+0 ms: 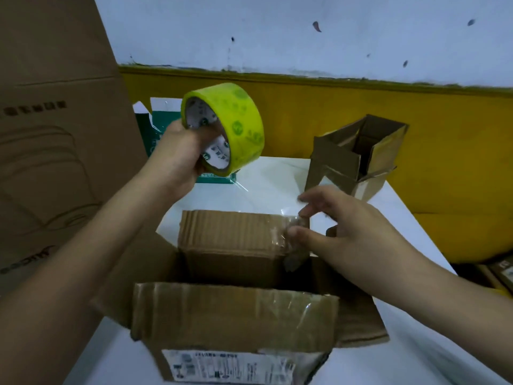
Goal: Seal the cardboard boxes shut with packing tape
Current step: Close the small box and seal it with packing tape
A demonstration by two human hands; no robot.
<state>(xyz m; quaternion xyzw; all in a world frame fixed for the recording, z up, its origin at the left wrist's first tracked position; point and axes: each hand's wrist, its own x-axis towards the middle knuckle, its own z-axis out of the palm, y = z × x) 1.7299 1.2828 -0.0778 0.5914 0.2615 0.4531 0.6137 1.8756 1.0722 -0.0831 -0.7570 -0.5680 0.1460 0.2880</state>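
Seemingly glossy white table (273, 180), yellow-banded wall (361, 112).

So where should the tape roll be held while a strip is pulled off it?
By its core: fingers through the hole of the tape roll, from its open side facing the person, as the left hand does. The ring can likely turn freely while the right hand pinches the strip; a grip on the outer band would cover the tape.
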